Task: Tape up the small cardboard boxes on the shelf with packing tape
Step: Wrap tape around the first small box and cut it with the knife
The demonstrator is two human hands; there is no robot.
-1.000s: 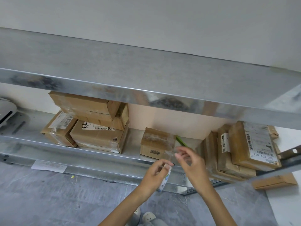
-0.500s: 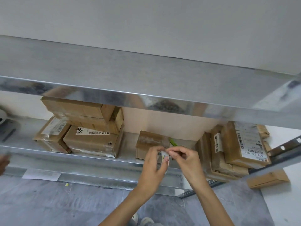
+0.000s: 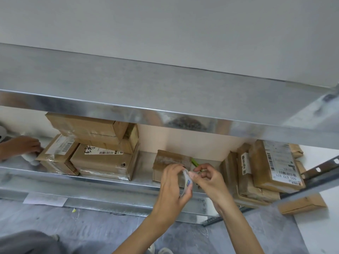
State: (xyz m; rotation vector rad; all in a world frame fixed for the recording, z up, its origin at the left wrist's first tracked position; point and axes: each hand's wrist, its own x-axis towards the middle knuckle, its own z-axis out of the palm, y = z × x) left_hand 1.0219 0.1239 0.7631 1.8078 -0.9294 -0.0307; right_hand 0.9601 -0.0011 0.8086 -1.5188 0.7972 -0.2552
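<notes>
At the far left, another person's hand [image 3: 22,146] has come onto the lower shelf [image 3: 113,181], its fingers curled over something white beside the stack of labelled cardboard boxes [image 3: 95,153]; a second ago it was not there. That stack has not been disturbed. The small cardboard box [image 3: 169,159] in the middle of the shelf sits where it was, with glossy tape already across its top and a green tool [image 3: 194,162] just behind it. In front of it, the left hand [image 3: 171,183] holds the roll of packing tape [image 3: 187,181], fingers wrapped round it. The right hand [image 3: 210,178], which a second ago was higher and apart with clear tape stretched toward the box, has closed in; its thumb and forefinger now pinch at the roll's rim, the other fingers curled. Whether they have the free end is too small to tell. This looks like finding the end for a fresh strip. The pile of parcels [image 3: 271,167] on the right is untouched.
</notes>
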